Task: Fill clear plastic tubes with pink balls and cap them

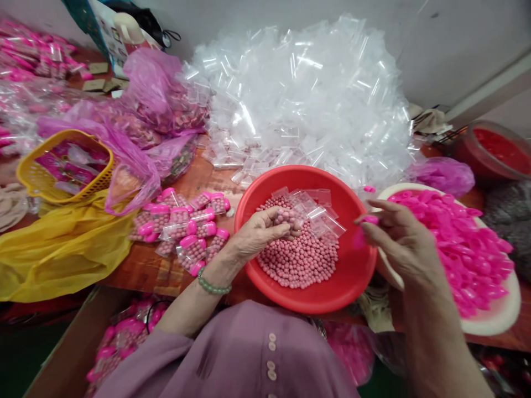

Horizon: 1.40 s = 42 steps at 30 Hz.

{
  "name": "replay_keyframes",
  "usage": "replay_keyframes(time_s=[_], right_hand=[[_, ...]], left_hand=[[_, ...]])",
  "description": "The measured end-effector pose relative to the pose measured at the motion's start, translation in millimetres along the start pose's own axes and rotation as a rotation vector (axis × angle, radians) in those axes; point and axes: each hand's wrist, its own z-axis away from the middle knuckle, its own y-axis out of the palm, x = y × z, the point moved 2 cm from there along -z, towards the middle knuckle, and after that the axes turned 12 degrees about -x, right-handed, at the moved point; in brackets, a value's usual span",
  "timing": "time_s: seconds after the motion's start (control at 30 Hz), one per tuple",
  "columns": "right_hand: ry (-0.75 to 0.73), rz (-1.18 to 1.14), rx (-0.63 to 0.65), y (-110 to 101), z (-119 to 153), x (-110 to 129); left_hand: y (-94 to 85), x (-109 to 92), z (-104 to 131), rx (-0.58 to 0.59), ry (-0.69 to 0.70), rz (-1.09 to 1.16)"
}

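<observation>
My left hand (261, 232), with a green bead bracelet at the wrist, is closed round a small clear container of pink beads (285, 216), above the red basin (357, 271). Loose pink beads (296, 262) and several empty clear containers (317, 213) lie in that basin. Over the basin's right rim, my right hand (394, 237) pinches a bright pink cap (369, 220); the fingers are slightly blurred. To its right, a white basin (512, 298) holds a heap of pink caps (464, 249).
Filled, capped containers (188, 226) lie left of the red basin. Behind it rises a large pile of clear containers (307, 99). A yellow basket (25, 171), yellow bag (62, 249) and purple bags (153, 83) occupy the left. A box (70, 342) sits below the table edge.
</observation>
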Motion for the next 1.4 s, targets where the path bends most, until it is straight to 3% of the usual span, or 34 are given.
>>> replay_keyframes(time_s=[0.07, 0.17, 0.3, 0.4, 0.63, 0.73, 0.93, 1.03, 1.23, 1.4], right_hand=[[0.008, -0.094, 0.125, 33.7, 0.2, 12.7], [-0.07, -0.087, 0.219, 62.5, -2.9, 23.9], [-0.204, -0.03, 0.388, 77.1, -3.9, 35.3], [-0.213, -0.047, 0.514, 85.1, -1.1, 39.2], [-0.317, -0.068, 0.611, 95.4, -0.5, 27.8], [-0.198, -0.135, 0.556, 91.9, -4.5, 20.9], [0.021, -0.331, 0.069, 83.9, -9.6, 15.2], [0.019, -0.334, -0.053, 90.3, -0.2, 15.5], [-0.093, -0.149, 0.006, 88.3, 14.9, 16.5], [-0.342, 0.055, 0.339, 71.5, 11.1, 26.5]], left_hand=[[0.3, 0.0, 1.7, -0.004, 0.016, -0.021], [1.4, -1.1, 6.0, -0.011, 0.033, -0.096], [3.2, -4.1, 8.7, -0.024, 0.048, -0.205], [2.1, -4.4, 6.4, -0.026, 0.041, -0.197], [0.8, -2.5, 2.4, 0.121, -0.044, -0.135], [-1.7, -2.8, 2.5, 0.129, -0.076, -0.142], [-7.2, -2.3, 1.3, 0.026, -0.053, -0.117], [-5.8, -1.9, 0.2, -0.052, -0.037, -0.103], [-5.5, 1.6, -1.2, -0.173, 0.032, -0.091], [-3.2, -0.5, 1.1, -0.171, 0.05, -0.16]])
